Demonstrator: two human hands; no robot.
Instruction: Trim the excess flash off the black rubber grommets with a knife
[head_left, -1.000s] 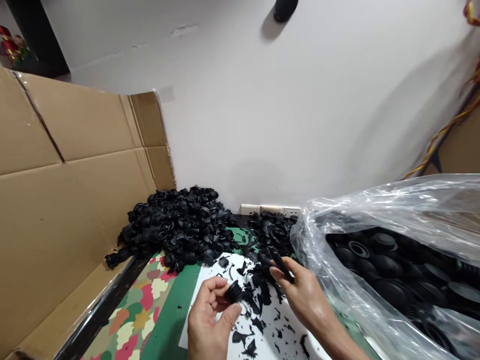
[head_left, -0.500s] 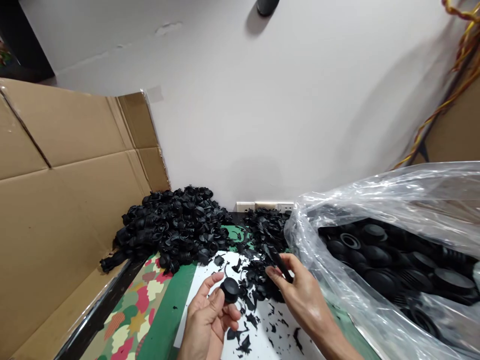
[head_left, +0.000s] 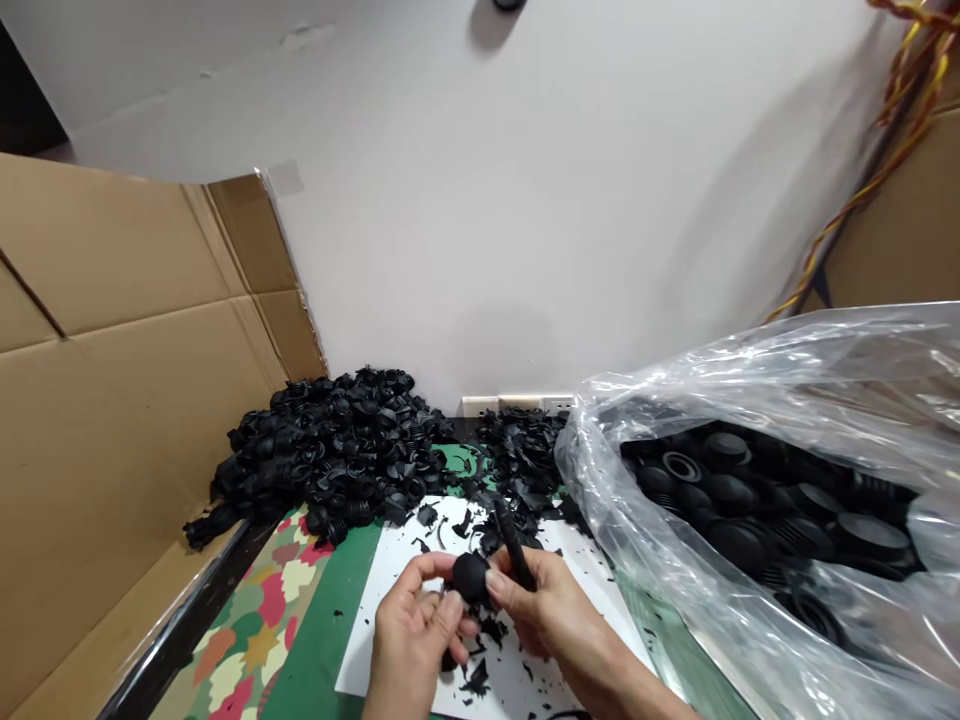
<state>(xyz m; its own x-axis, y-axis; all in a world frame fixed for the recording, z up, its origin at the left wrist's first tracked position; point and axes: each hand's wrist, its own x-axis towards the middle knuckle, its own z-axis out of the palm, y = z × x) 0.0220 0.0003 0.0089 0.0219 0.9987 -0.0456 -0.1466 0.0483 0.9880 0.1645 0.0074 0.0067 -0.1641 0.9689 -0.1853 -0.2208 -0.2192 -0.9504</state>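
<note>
A round black rubber part [head_left: 470,578] is pinched in the fingers of my left hand [head_left: 411,625], its domed face turned up. My right hand [head_left: 559,620] grips a slim black pen-like tool [head_left: 514,545], which slants up and away from the palm. The thumb and fingers of that hand also touch the right side of the rubber part. Whether the tool has a blade cannot be made out. Beneath both hands lies a white sheet [head_left: 607,590] strewn with torn black rubber scraps [head_left: 476,680].
Ribbed black rubber pieces form a large heap [head_left: 337,440] at the left, beside a cardboard wall [head_left: 150,390]. Farther back is a pile of black scraps [head_left: 525,450], near wall sockets [head_left: 517,403]. On the right, a clear plastic bag [head_left: 600,460] holds more round black parts [head_left: 810,530].
My right hand has moved left and down to meet the rubber part in my left hand, still gripping the tool. The view has shifted slightly.
</note>
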